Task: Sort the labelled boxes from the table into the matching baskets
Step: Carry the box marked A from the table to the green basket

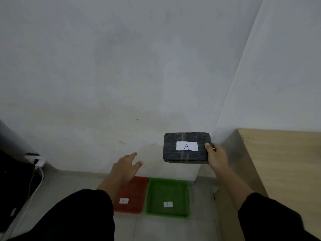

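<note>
My right hand [216, 158] grips the right end of a black box [180, 154] with a white label marked "A", holding it level in the air above the floor. Below it stands a green basket [186, 197] with a small white label inside; its letter is too blurred to read. A red basket [139, 186] with its own white label sits touching the green one on its left. My left hand [126, 166] hovers over the red basket, holding nothing, with its fingers spread.
A wooden table [284, 171] stands at the right, against the wall corner. At the far left lie dark objects [15, 185] and a white charger [39, 164] with a cable. Both baskets rest on a grey tiled floor [165, 228] by the white wall.
</note>
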